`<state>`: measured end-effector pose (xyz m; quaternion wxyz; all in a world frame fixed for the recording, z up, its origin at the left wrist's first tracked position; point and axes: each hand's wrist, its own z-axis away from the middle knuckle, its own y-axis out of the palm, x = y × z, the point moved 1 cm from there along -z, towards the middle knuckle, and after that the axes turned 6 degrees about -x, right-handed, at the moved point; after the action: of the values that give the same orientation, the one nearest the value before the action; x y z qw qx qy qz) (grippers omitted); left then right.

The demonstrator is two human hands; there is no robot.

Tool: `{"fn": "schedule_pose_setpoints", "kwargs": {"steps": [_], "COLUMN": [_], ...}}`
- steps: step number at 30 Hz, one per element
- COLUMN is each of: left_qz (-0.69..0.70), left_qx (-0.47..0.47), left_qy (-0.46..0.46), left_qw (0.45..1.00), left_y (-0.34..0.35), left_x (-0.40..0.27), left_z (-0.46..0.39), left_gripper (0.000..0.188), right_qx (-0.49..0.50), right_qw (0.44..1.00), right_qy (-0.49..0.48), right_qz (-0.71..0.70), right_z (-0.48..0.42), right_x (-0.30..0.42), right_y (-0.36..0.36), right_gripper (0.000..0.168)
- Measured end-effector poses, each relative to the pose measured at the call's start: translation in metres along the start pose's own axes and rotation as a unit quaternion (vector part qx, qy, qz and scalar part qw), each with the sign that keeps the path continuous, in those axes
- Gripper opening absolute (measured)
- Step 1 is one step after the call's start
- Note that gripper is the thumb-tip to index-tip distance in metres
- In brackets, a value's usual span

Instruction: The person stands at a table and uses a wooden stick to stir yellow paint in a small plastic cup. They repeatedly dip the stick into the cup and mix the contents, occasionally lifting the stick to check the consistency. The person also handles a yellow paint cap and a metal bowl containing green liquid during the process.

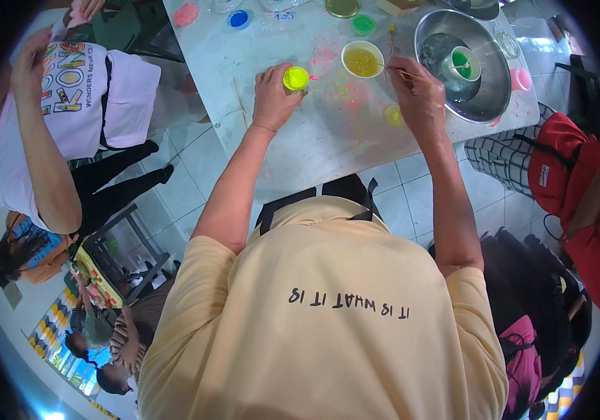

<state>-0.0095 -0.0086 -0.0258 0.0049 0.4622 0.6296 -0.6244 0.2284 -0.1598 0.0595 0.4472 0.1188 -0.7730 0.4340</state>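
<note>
My left hand [274,100] grips a small tub of bright yellow powder [295,78] above the table's left half. Thin wooden sticks [409,75] are pinched in the fingers of my right hand [419,97]; one seems to reach the rim of a white cup of yellowish liquid [361,60]. The cup stands between my hands. Just left of my right wrist lies a yellow-stained round lid [393,115]. To the right of that hand, a metal basin [496,86] holds water and a white cup with green contents [461,64].
Pink and yellow stains mark the white table [300,147]. Tubs of blue [238,19] and green colour [364,24], a gold lid [342,7] and a pink lump [186,14] sit farther back. A pink cup [520,79] is at the right edge. People stand on both sides.
</note>
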Motion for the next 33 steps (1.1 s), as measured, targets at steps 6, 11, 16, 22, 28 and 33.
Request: {"fn": "schedule_pose_setpoints", "kwargs": {"steps": [6, 11, 16, 22, 28, 33], "left_qz": [-0.02, -0.057, 0.009, 0.073, 0.081, 0.101], "left_qx": [0.034, 0.028, -0.017, 0.021, 0.032, 0.047], "left_qy": [-0.006, -0.053, 0.08, 0.156, 0.125, 0.105], "left_qw": [0.999, 0.997, 0.997, 0.985, 0.988, 0.988], "left_y": [0.001, -0.021, -0.029, 0.023, 0.046, 0.043], "left_x": [0.009, -0.014, -0.051, -0.079, -0.072, -0.072], "left_z": [0.014, 0.014, -0.019, -0.056, -0.054, -0.052], "left_gripper": [0.072, 0.095, 0.101, 0.098, 0.092, 0.09], "right_qx": [0.066, 0.01, 0.043, -0.022, 0.003, 0.011], "right_qw": [0.998, 0.995, 0.999, 0.998, 0.997, 0.999], "right_qy": [-0.021, -0.059, 0.029, -0.019, 0.037, -0.03], "right_qz": [-0.001, 0.078, 0.007, 0.047, -0.071, 0.014], "right_z": [-0.006, -0.016, 0.001, -0.004, -0.008, -0.01], "right_x": [0.003, -0.004, 0.012, 0.0, 0.014, -0.005], "right_y": [0.026, 0.02, 0.025, 0.018, 0.021, 0.016], "right_gripper": [0.012, 0.013, 0.013, 0.014, 0.013, 0.014]}}
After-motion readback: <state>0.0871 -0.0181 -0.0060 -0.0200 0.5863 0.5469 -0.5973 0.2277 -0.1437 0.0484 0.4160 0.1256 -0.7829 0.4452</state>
